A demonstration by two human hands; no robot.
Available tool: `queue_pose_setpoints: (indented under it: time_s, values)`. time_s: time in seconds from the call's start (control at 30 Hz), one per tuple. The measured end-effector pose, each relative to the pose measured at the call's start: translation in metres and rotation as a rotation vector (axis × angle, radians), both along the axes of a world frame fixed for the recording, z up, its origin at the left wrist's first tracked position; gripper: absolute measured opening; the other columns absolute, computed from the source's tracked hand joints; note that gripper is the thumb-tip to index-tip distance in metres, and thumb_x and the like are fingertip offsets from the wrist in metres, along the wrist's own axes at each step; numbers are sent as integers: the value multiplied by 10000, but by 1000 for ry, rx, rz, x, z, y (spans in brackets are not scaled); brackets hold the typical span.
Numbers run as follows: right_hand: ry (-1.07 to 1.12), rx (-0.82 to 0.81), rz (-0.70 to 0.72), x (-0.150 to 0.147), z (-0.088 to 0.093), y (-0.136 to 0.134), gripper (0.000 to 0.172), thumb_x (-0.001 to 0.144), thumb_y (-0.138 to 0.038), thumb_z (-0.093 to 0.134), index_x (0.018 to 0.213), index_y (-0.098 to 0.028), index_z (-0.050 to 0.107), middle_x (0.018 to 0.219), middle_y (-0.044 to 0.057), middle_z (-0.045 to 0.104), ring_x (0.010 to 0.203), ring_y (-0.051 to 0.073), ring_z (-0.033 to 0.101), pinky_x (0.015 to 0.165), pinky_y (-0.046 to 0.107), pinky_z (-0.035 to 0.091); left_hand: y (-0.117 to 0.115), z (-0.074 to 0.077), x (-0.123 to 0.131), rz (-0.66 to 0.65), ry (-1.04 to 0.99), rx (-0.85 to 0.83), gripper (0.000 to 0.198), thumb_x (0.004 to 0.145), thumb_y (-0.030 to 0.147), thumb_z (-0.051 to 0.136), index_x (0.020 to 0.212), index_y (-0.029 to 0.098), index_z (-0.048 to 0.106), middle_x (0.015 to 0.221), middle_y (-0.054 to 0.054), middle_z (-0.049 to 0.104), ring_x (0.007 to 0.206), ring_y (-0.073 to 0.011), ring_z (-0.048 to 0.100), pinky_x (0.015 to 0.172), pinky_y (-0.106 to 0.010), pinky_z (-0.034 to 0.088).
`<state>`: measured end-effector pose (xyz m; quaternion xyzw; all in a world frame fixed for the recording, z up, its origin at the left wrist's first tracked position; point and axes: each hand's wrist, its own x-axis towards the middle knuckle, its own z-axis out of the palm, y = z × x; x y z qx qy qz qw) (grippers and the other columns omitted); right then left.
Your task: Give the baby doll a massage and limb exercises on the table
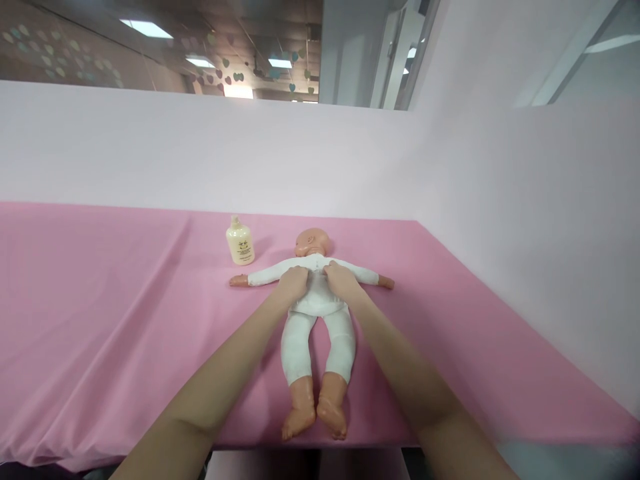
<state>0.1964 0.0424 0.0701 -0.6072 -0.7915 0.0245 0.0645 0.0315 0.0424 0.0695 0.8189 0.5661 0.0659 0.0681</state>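
A baby doll (319,300) in a white top and white trousers lies on its back, arms spread wide and bare feet towards me. Its head is turned to the left. My left hand (294,283) is closed at the left side of the doll's chest, on the white top (317,262). Opposite it, my right hand (342,280) is closed on the top at the right side of the chest. Both sets of fingers are curled in near the front middle of the top, and the fingertips are partly hidden.
A pale yellow bottle (241,243) with a face printed on it stands left of the doll's head. Pink cloth (150,320) covers the table, with folds at the left. A white wall (225,153) rises behind, and another wall (540,220) runs along the right.
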Motion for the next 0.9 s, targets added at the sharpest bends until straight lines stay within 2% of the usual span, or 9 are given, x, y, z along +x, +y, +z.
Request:
queue_pose_setpoints:
  time_s: [0.13, 0.43, 0.63, 0.9]
  values:
    - [-31, 24, 25, 1, -2, 1, 277, 965, -119, 410, 1137, -138, 626, 1214, 153, 629, 955, 217, 654, 773, 285, 428, 2, -5, 0, 19, 3, 49, 244, 897, 102, 442, 971, 111, 675, 1165, -185, 613, 1107, -295, 567, 908, -357, 446]
    - [33, 47, -8, 4, -9, 6, 388, 972, -74, 349, 1310, -136, 529, 1153, 146, 701, 1025, 221, 658, 795, 258, 412, 7, -8, -1, 54, -60, 80, 263, 933, 136, 401, 1004, 128, 654, 1102, -145, 681, 1066, -258, 596, 918, -340, 446]
    - [142, 62, -63, 5, -18, 14, 344, 1004, -156, 374, 1315, -117, 517, 1201, 152, 692, 1075, 214, 650, 846, 259, 427, 7, -11, 1, 112, -106, 101, 297, 988, 221, 404, 1211, 73, 533, 1155, -179, 673, 1104, -278, 597, 890, -343, 439]
    - [157, 97, -21, 10, -25, 20, 332, 1021, -210, 356, 1279, -180, 562, 1311, 97, 624, 1159, 189, 590, 962, 281, 410, 17, -22, -2, 86, -147, 124, 296, 996, 235, 398, 1182, 130, 603, 1210, -133, 646, 1164, -264, 551, 971, -329, 419]
